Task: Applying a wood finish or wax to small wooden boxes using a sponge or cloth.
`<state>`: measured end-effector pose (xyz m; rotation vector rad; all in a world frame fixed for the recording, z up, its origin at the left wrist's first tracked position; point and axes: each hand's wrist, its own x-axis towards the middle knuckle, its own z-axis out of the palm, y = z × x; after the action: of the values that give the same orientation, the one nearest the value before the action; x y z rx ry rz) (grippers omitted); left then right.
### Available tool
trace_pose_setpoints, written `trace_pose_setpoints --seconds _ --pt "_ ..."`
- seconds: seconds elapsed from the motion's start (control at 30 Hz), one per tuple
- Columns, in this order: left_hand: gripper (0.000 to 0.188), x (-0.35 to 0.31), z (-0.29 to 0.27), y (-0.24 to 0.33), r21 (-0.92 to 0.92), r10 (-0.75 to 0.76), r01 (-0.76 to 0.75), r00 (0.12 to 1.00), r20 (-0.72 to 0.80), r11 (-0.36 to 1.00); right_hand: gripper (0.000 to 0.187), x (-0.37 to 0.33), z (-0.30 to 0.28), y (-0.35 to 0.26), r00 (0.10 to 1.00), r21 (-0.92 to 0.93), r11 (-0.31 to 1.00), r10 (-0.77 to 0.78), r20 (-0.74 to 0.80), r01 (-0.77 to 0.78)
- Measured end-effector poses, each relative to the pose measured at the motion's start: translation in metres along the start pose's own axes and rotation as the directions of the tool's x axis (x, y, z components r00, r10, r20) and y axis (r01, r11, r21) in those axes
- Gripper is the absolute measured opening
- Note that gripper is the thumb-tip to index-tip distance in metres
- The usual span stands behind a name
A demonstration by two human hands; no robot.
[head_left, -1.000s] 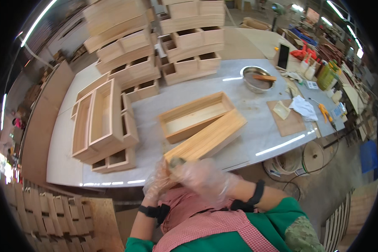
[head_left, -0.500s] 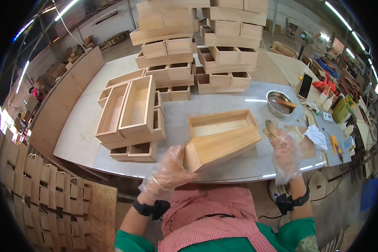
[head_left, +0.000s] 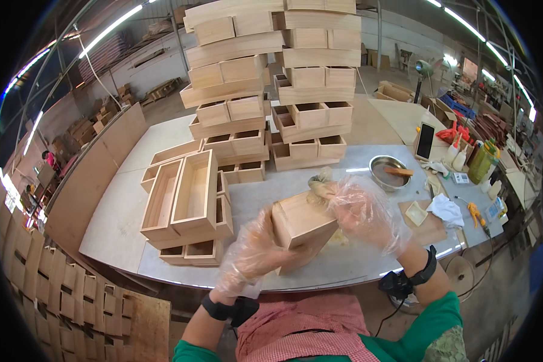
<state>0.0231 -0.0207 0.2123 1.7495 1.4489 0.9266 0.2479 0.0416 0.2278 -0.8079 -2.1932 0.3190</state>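
In plastic gloves, both my hands are at a wooden box (head_left: 304, 218) tilted up above the near part of the table. My left hand (head_left: 254, 248) grips the box by its left side, thumb over the near face. A crumpled, stained rag (head_left: 321, 186) is bunched in my right hand (head_left: 362, 208), which presses it onto the far right edge of the box. The box's open side is turned away from view. Behind my right hand stands a round metal bowl (head_left: 374, 176) with a wooden-handled tool (head_left: 399, 172) lying across it.
Open wooden boxes (head_left: 190, 196) are piled at the left, and tall stacks (head_left: 311, 117) of them rise behind. To the right are a white cloth (head_left: 445, 210), an orange-handled tool (head_left: 475, 214) with a cord, a phone (head_left: 424, 140) and bottles (head_left: 482, 166).
The box has been turned so its end faces up and toward me. My right hand has swung left and brought the rag onto the box. The view has shifted slightly.
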Motion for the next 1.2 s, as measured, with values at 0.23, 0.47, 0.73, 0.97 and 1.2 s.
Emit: trace_pose_setpoints --seconds 0.23,0.47,0.73,0.97,1.2 --pt "0.085 0.004 0.007 -0.08 0.612 0.735 -0.606 0.676 0.058 0.509 0.016 0.024 0.054 -0.036 0.847 0.207 0.862 -0.499 0.185 0.463" --pt "0.089 0.012 0.011 -0.066 -0.249 0.1 -0.116 0.992 -0.076 0.961 0.017 0.023 0.015 0.022 0.963 -0.113 0.988 -0.074 0.259 0.107" --pt "0.084 0.019 0.011 -0.084 -0.091 0.022 -0.024 1.0 -0.015 0.996 0.044 0.077 0.056 0.001 0.82 0.051 0.864 -0.493 0.291 0.502" --pt "0.087 0.017 0.009 -0.078 -0.226 0.12 -0.137 0.989 -0.088 0.964 0.036 0.037 0.036 0.017 0.834 0.049 0.872 -0.482 0.269 0.488" --pt "0.085 0.018 0.005 -0.073 -0.11 0.091 -0.097 0.994 -0.063 0.989 0.038 0.07 0.039 0.013 0.724 -0.43 0.598 -0.647 0.239 0.676"
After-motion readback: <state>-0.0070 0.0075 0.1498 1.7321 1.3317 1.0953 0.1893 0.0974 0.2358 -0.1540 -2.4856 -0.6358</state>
